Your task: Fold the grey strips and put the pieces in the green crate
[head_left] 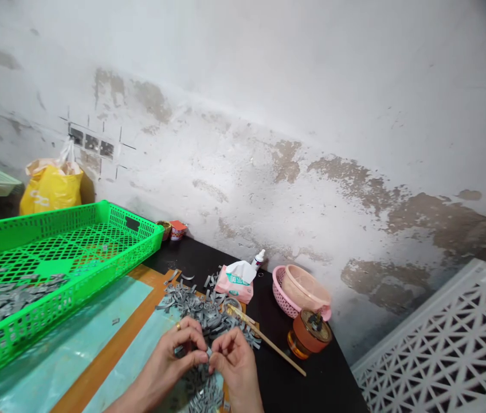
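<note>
My left hand (180, 350) and my right hand (233, 361) meet fingertip to fingertip low in the head view. Both are pinched closed around a small grey strip (209, 351), mostly covered by the fingers. Just beyond them lies a heap of loose grey strips (195, 304) on the table. Another lot of small grey pieces (205, 396) is partly hidden below and between my hands. A wooden stick (273, 344) with a yellowish end rests against the heap, to the right of my right hand.
A green crate (140, 252) at left holds grey pieces. Behind the heap stand a pink tissue pack (234, 284) and a small white bottle (259, 259). Pink baskets (307, 289) and a brown round container (312, 332) sit at right, near a white lattice panel (445, 338).
</note>
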The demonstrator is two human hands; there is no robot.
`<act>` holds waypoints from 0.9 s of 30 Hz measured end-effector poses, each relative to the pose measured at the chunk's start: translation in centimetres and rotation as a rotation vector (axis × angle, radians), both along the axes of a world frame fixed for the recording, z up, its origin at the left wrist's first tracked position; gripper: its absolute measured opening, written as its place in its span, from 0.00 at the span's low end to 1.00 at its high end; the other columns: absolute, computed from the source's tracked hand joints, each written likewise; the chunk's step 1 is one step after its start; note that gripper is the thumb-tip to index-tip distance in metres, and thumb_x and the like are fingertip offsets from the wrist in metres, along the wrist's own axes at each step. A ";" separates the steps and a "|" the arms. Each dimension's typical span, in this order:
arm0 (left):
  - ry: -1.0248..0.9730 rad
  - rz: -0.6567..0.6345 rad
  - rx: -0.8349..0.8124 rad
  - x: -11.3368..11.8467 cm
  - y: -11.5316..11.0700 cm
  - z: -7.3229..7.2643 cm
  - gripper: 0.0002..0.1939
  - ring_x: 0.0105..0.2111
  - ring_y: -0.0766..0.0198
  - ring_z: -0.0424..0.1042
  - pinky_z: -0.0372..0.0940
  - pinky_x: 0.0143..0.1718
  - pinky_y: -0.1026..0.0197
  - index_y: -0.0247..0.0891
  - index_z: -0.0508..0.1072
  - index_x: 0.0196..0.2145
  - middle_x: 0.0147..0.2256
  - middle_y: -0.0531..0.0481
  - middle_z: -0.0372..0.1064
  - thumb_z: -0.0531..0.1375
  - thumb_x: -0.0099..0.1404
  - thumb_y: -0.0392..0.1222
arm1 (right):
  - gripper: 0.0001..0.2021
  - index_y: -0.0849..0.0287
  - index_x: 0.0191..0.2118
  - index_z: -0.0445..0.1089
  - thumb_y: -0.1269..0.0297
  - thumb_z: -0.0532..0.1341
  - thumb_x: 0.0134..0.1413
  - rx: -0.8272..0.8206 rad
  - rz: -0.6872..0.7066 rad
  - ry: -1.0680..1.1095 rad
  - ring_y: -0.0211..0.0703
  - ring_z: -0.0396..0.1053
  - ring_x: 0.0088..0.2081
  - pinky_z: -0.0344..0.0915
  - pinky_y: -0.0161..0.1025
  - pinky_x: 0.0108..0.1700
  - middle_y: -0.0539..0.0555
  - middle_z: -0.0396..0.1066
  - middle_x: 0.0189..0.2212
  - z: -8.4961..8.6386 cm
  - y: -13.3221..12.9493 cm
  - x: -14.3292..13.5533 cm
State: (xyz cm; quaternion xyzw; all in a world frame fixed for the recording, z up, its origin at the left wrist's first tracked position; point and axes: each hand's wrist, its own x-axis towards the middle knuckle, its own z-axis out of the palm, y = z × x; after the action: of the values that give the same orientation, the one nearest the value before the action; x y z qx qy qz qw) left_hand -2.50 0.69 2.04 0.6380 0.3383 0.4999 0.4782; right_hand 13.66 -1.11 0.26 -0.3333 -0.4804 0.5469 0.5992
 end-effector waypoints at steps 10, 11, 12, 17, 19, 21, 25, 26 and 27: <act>-0.058 -0.222 -0.147 0.0 0.4 -1.3 0.15 0.30 0.61 0.62 0.54 0.32 0.60 0.37 0.71 0.27 0.28 0.52 0.63 0.65 0.58 0.52 | 0.11 0.59 0.26 0.68 0.75 0.69 0.36 -0.018 -0.040 -0.098 0.36 0.65 0.26 0.63 0.32 0.29 0.47 0.69 0.24 0.0 0.0 0.1; -0.061 -0.226 -0.141 0.0 0.3 -1.3 0.16 0.30 0.60 0.62 0.55 0.32 0.60 0.37 0.70 0.27 0.29 0.51 0.63 0.64 0.59 0.53 | 0.10 0.59 0.27 0.69 0.73 0.70 0.37 -0.035 -0.032 -0.107 0.36 0.66 0.25 0.63 0.32 0.28 0.47 0.69 0.24 -0.1 0.1 0.1; -0.054 -0.212 -0.124 0.0 0.2 -1.4 0.16 0.31 0.60 0.63 0.55 0.32 0.59 0.38 0.69 0.28 0.29 0.51 0.63 0.62 0.60 0.54 | 0.09 0.60 0.28 0.70 0.71 0.70 0.38 -0.053 -0.020 -0.120 0.36 0.66 0.24 0.64 0.33 0.27 0.48 0.70 0.23 -0.1 0.1 0.1; 0.060 -0.043 0.033 0.1 -0.4 -1.2 0.14 0.33 0.59 0.64 0.57 0.36 0.58 0.40 0.66 0.29 0.31 0.50 0.64 0.56 0.67 0.51 | 0.14 0.61 0.35 0.78 0.55 0.68 0.48 -0.025 0.019 -0.192 0.39 0.70 0.25 0.68 0.37 0.30 0.52 0.71 0.27 -0.6 0.3 -0.1; 0.102 -0.023 0.068 0.2 -0.5 -1.1 0.13 0.33 0.59 0.64 0.58 0.36 0.59 0.40 0.66 0.30 0.31 0.50 0.65 0.54 0.68 0.49 | 0.15 0.60 0.35 0.79 0.52 0.68 0.48 0.001 -0.003 -0.204 0.40 0.70 0.26 0.69 0.38 0.30 0.53 0.71 0.30 -0.7 0.4 -0.2; 0.135 -0.013 0.088 0.2 -0.5 -1.0 0.12 0.34 0.58 0.64 0.58 0.37 0.59 0.40 0.66 0.30 0.32 0.50 0.64 0.53 0.69 0.49 | 0.15 0.59 0.33 0.79 0.52 0.68 0.47 0.004 -0.039 -0.227 0.40 0.69 0.25 0.68 0.38 0.29 0.53 0.70 0.30 -0.8 0.4 -0.3; 0.139 0.007 0.105 0.5 -0.6 -1.1 0.14 0.34 0.58 0.64 0.59 0.37 0.58 0.41 0.64 0.30 0.32 0.50 0.63 0.51 0.70 0.50 | 0.14 0.60 0.31 0.77 0.53 0.67 0.49 0.026 -0.103 -0.296 0.38 0.67 0.23 0.64 0.35 0.27 0.51 0.68 0.25 -1.1 0.4 -0.2; 0.130 0.010 0.105 0.6 -0.6 -1.1 0.14 0.34 0.58 0.64 0.59 0.37 0.58 0.41 0.64 0.30 0.32 0.50 0.63 0.51 0.70 0.50 | 0.14 0.60 0.30 0.76 0.53 0.67 0.49 0.022 -0.112 -0.301 0.38 0.67 0.23 0.63 0.35 0.27 0.50 0.68 0.24 -1.1 0.4 -0.2; 0.118 0.013 0.108 0.7 -0.7 -1.1 0.15 0.33 0.58 0.63 0.59 0.37 0.58 0.41 0.64 0.29 0.32 0.50 0.63 0.51 0.70 0.51 | 0.13 0.61 0.29 0.75 0.54 0.67 0.49 0.014 -0.122 -0.299 0.38 0.66 0.23 0.62 0.34 0.27 0.50 0.67 0.23 -1.2 0.4 -0.2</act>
State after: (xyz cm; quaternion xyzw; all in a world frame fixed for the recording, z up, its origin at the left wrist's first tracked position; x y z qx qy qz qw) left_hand -1.83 0.03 0.93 0.6888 0.3426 0.4822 0.4192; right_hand 13.50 -0.76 -0.90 -0.4353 -0.5469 0.4503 0.5556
